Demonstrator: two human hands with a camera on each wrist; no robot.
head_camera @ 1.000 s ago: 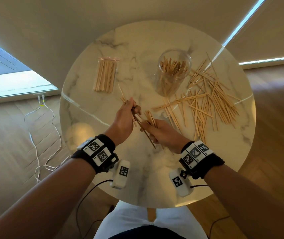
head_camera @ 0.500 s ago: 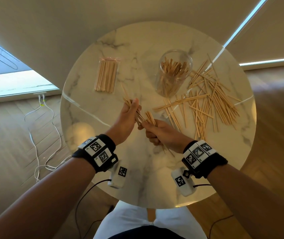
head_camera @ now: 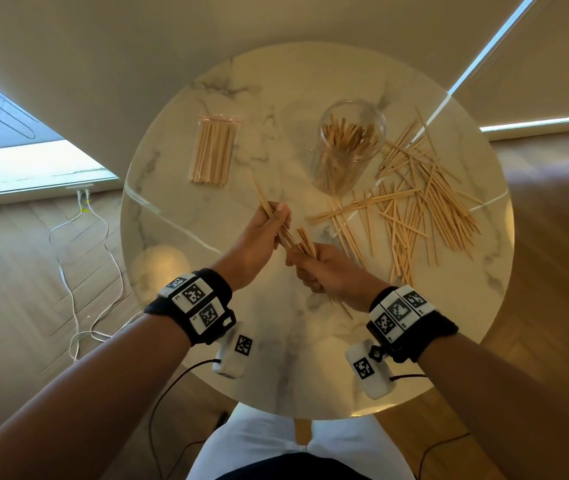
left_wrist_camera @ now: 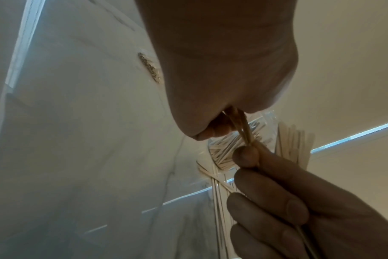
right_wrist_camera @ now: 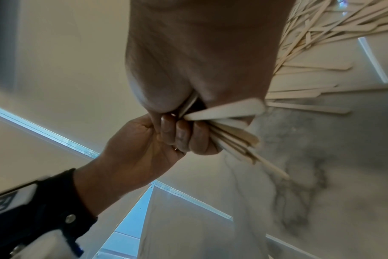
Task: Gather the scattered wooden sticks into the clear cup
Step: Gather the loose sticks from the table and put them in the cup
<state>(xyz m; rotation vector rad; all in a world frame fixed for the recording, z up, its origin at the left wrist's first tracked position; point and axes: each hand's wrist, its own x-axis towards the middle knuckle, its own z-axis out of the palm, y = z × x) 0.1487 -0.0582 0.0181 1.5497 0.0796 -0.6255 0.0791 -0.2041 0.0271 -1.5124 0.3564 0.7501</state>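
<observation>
Both hands meet above the table (head_camera: 276,341). Left hand (head_camera: 259,237) has its fingers curled round a few sticks (head_camera: 265,199); right hand (head_camera: 324,268) grips its own bunch (head_camera: 306,241), touching the left's. Cup (head_camera: 349,147), part-filled, stands beyond the right fingers, loose sticks (head_camera: 425,202) just beside it.

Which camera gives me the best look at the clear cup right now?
The head view: the clear cup stands upright there, whole and partly filled with sticks. The left wrist view shows only part of it behind the left hand; the right wrist view does not show it.
</observation>
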